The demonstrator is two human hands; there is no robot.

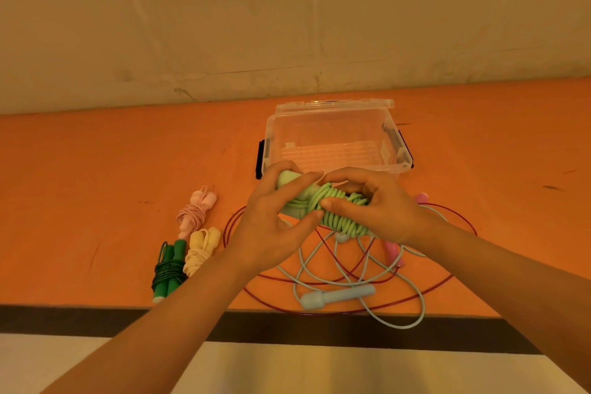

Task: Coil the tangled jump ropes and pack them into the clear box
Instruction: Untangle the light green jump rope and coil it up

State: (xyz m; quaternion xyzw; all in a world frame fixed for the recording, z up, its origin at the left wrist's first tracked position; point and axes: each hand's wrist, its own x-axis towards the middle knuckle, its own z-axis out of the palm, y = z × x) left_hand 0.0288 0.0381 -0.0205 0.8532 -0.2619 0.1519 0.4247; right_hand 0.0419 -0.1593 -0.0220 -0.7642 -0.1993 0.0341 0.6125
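While both hands (323, 205) grip, light-green rope (339, 211), unlabelled

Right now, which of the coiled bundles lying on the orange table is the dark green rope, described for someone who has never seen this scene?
Start at the clear plastic box at the back of the orange table, then look to the near left edge, where three coiled bundles lie. The dark green jump rope is the nearest one, touching the cream bundle, with the pale pink bundle beyond. It alone has dark, glossy cord and deep green handles.

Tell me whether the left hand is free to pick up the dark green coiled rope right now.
Probably not yet: the left hand grips the light green rope together with the right hand. The dark green rope lies unobstructed nearby.
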